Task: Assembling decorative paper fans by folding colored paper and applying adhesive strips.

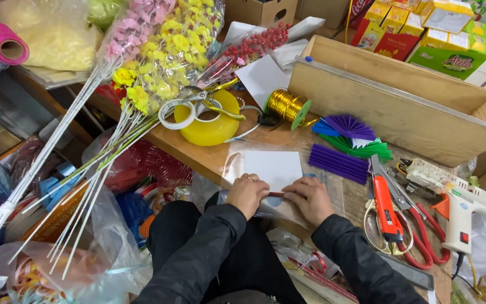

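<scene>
My left hand (247, 193) and my right hand (309, 198) rest side by side at the near edge of a wooden table (209, 152). Both press on the near edge of a clear plastic sheet (237, 163) with a white paper (274, 169) lying on it. A thin dark strip (276, 194) shows between my two hands; both hands' fingertips touch it. Folded purple paper (338, 163) lies just right of the white paper.
Purple, blue and green paper fans (355, 135), red-handled scissors (389, 217), a white glue gun (457, 202), a gold wire spool (288, 105), yellow tape rolls (209, 121), a long wooden box (400, 95). Bundles of artificial flowers (158, 56) lean at the left.
</scene>
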